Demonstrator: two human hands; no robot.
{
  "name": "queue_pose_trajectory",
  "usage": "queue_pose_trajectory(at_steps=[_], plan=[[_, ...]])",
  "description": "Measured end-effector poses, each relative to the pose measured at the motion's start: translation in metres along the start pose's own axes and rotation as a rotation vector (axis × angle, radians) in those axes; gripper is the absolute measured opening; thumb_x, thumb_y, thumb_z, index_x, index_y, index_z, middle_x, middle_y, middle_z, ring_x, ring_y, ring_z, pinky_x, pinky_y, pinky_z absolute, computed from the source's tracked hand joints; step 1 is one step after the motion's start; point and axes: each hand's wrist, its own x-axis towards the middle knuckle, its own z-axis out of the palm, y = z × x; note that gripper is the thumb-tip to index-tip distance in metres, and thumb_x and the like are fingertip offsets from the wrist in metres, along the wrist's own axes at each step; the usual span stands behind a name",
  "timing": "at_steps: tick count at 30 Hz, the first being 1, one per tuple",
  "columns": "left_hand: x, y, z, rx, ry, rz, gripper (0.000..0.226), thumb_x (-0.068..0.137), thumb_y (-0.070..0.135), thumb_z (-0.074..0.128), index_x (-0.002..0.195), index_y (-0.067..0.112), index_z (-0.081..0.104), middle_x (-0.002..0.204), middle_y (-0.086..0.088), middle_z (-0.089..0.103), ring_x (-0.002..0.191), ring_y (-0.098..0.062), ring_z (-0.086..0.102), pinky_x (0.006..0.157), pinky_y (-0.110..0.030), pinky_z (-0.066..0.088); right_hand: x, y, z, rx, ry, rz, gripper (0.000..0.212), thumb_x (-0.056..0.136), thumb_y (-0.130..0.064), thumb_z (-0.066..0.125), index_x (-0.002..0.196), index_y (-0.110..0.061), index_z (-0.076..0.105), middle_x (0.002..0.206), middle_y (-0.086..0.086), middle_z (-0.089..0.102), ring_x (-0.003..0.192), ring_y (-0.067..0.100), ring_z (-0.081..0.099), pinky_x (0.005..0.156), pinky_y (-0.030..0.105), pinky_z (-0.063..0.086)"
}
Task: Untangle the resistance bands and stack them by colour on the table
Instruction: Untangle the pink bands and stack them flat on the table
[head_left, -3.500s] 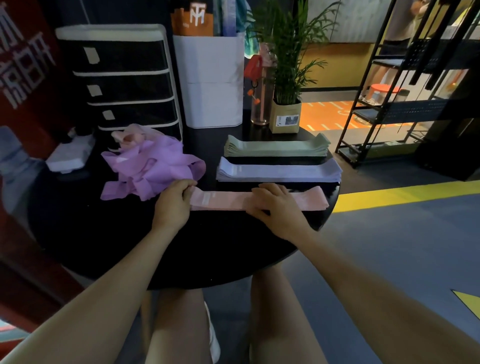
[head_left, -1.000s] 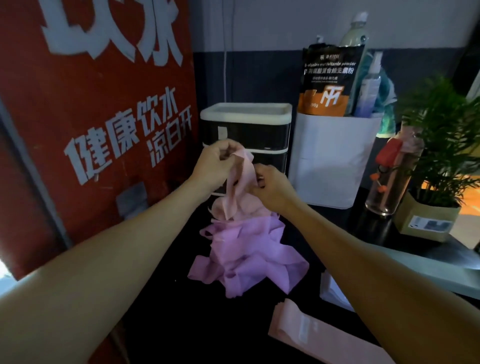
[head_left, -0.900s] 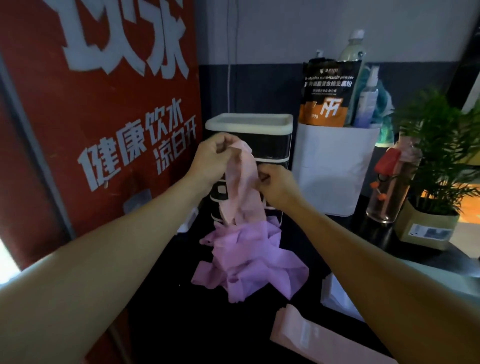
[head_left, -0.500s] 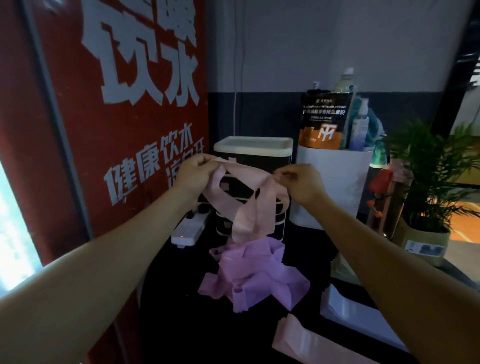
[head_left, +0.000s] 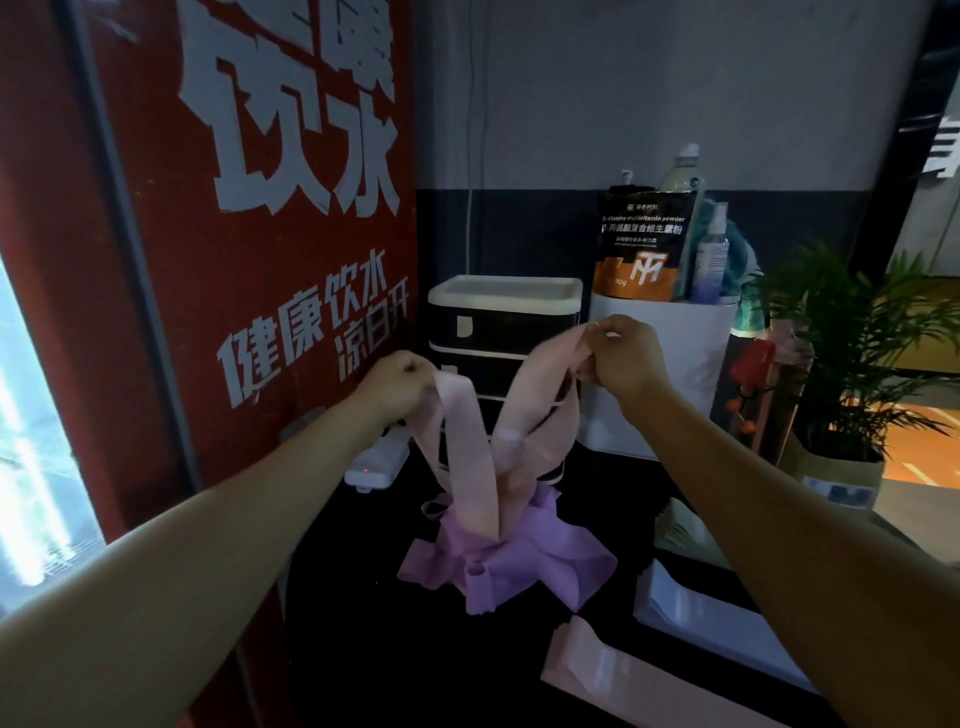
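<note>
A pale pink resistance band (head_left: 470, 467) hangs in the air above the table, twisted on itself in the middle. My left hand (head_left: 397, 387) grips its left end and my right hand (head_left: 623, 358) pinches its right end, slightly higher. Its lower loops reach down to a tangled heap of purple bands (head_left: 511, 564) on the black table (head_left: 395, 649). A flat pink band stack (head_left: 613, 670) lies at the front. The lilac stack (head_left: 696, 608) and the green stack (head_left: 680, 530) lie behind it, partly hidden by my right arm.
A black-and-white drawer unit (head_left: 498, 332) and a white bin (head_left: 691, 364) holding a powder pouch and bottles stand at the back. A potted plant (head_left: 852, 374) is on the right, a white power strip (head_left: 379, 457) by the red signboard (head_left: 249, 260) on the left.
My hands have moved apart and spread the pink band wider, the right hand farther right. The band now hangs higher off the purple heap.
</note>
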Motion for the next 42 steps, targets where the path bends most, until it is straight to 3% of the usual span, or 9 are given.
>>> queue_pose_trajectory(at_steps=[4,10,16,21,24,28,30,33,42], plan=[[-0.009,0.008,0.017,0.059,-0.246,0.018,0.033,0.088,0.005,0.054,0.121,0.009,0.052,0.098,0.000,0.055,0.091,-0.014,0.052,0.072,-0.024,0.044,-0.006,-0.015,0.006,0.219,-0.076,0.015,0.013,0.095,-0.008,0.047,0.094,-0.003,0.059,0.074,0.010,0.062,0.060,0.015,0.062,0.063,0.025,0.058],[-0.008,0.016,0.047,0.011,-0.186,0.084,0.066,0.080,0.023,0.072,0.135,0.012,0.038,0.130,-0.004,0.041,0.120,-0.019,0.045,0.093,-0.027,0.039,-0.014,-0.033,0.002,0.349,-0.169,-0.048,0.013,0.095,-0.010,0.049,0.103,-0.003,0.057,0.082,0.010,0.063,0.068,0.014,0.065,0.061,0.020,0.056],[-0.013,0.016,0.068,-0.115,-0.235,0.194,0.024,0.089,0.013,0.062,0.109,0.001,0.062,0.098,-0.007,0.063,0.094,-0.018,0.060,0.074,-0.019,0.047,-0.014,-0.050,-0.020,0.387,-0.163,-0.174,0.011,0.096,-0.009,0.046,0.093,-0.011,0.056,0.086,0.008,0.063,0.066,0.011,0.064,0.060,0.018,0.053],[-0.017,0.012,0.069,-0.394,-0.228,0.124,0.021,0.092,0.016,0.056,0.109,0.004,0.063,0.101,-0.012,0.067,0.091,-0.022,0.063,0.080,-0.034,0.052,-0.011,-0.036,-0.034,0.372,-0.066,-0.128,0.012,0.097,-0.010,0.046,0.091,-0.010,0.057,0.075,0.006,0.062,0.061,0.013,0.060,0.057,0.019,0.053],[-0.021,0.007,0.060,-0.583,-0.255,0.055,0.016,0.096,0.018,0.050,0.095,0.011,0.065,0.083,-0.004,0.067,0.076,-0.016,0.062,0.064,-0.024,0.050,-0.008,-0.013,-0.041,0.279,0.029,-0.087,0.014,0.096,-0.010,0.046,0.092,-0.009,0.059,0.066,0.004,0.060,0.058,0.013,0.057,0.059,0.023,0.051],[-0.025,-0.001,0.048,-0.695,-0.329,-0.001,0.022,0.095,0.021,0.050,0.098,0.007,0.066,0.087,-0.008,0.070,0.078,-0.018,0.065,0.073,-0.029,0.052,-0.007,0.012,-0.047,0.260,0.090,0.052,0.016,0.095,-0.009,0.048,0.085,-0.011,0.061,0.071,0.007,0.062,0.061,0.015,0.055,0.059,0.023,0.047],[-0.030,0.000,0.048,-0.697,-0.338,-0.036,0.022,0.094,0.023,0.051,0.090,0.008,0.067,0.070,-0.004,0.070,0.060,-0.011,0.063,0.059,-0.020,0.052,-0.008,0.020,-0.047,0.253,0.085,0.074,0.017,0.096,-0.009,0.047,0.088,-0.009,0.062,0.073,0.009,0.060,0.062,0.016,0.055,0.061,0.025,0.048],[-0.036,0.002,0.048,-0.669,-0.292,-0.084,0.023,0.094,0.027,0.052,0.078,0.012,0.059,0.040,0.007,0.049,0.031,-0.002,0.039,0.034,-0.012,0.029,-0.011,0.026,-0.047,0.224,0.105,0.079,0.017,0.095,-0.009,0.048,0.096,-0.007,0.065,0.087,0.012,0.061,0.077,0.022,0.057,0.073,0.037,0.052],[-0.039,-0.018,0.038,-0.580,-0.245,-0.171,0.022,0.091,0.024,0.056,0.096,0.006,0.067,0.067,-0.002,0.064,0.052,-0.006,0.058,0.040,-0.013,0.040,-0.015,0.048,-0.059,-0.227,0.127,0.009,0.024,0.095,-0.013,0.047,0.102,-0.001,0.067,0.102,0.019,0.065,0.090,0.030,0.058,0.076,0.027,0.040]])
